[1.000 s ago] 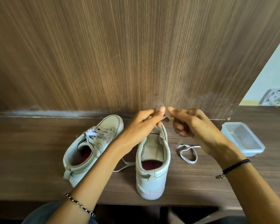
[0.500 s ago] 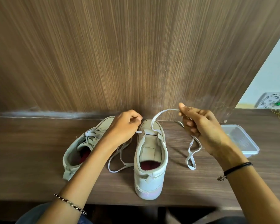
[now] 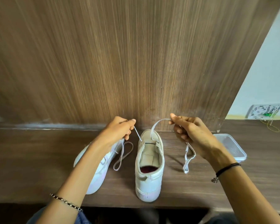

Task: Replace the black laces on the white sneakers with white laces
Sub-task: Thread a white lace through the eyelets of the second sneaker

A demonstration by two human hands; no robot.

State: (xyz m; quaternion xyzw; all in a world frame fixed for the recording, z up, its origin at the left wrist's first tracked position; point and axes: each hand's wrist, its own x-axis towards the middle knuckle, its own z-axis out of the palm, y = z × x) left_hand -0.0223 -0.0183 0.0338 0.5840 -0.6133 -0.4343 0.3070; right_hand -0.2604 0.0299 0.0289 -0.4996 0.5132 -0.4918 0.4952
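Two white sneakers stand on the wooden table (image 3: 39,159). The middle sneaker (image 3: 149,175) points away from me, its heel toward me and its red insole showing. A white lace (image 3: 158,125) runs through its front eyelets. My left hand (image 3: 118,130) pinches the left end of that lace, raised above the toe. My right hand (image 3: 191,131) pinches the right end, and the rest hangs down in a loop (image 3: 188,157). The left sneaker (image 3: 97,172) lies partly under my left forearm, with white lace on it.
A clear plastic container (image 3: 231,147) sits on the table to the right of my right hand. A tall wood panel (image 3: 136,62) rises right behind the shoes. A wall socket plate (image 3: 263,113) with a thin wire is at the far right.
My hands started together over the toe and have drawn apart, pulling both lace ends up and outward. The loop that lay on the table now hangs from my right hand.
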